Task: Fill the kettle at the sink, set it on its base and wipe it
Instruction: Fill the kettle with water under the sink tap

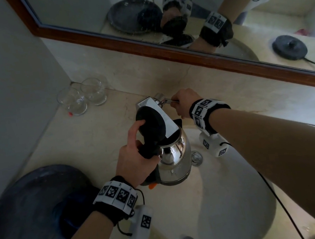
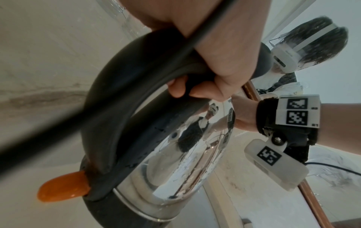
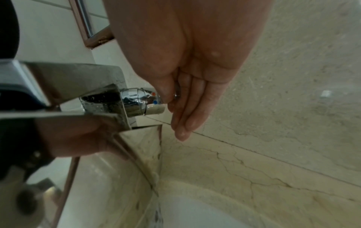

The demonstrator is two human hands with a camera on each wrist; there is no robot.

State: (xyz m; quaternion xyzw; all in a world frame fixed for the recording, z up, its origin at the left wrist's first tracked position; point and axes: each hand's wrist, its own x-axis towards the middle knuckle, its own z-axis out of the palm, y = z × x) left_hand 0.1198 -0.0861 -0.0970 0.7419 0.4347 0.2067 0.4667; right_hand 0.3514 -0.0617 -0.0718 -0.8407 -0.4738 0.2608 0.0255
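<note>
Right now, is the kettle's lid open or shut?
Open. The black lid is tipped up off the kettle, whose dark mouth sits under the tap spout. The left hand grips the handle.

The left hand [image 1: 135,159] gripped the black handle of a shiny kettle [image 1: 174,157] held over the sink [image 1: 232,199], its lid [image 1: 150,125] up under the tap [image 1: 155,111]. The right hand [image 1: 185,103] pinched the tap's lever [image 1: 168,100]. Two glasses [image 1: 83,95] stood in the counter's corner, below a wood-framed mirror [image 1: 164,53].
</note>
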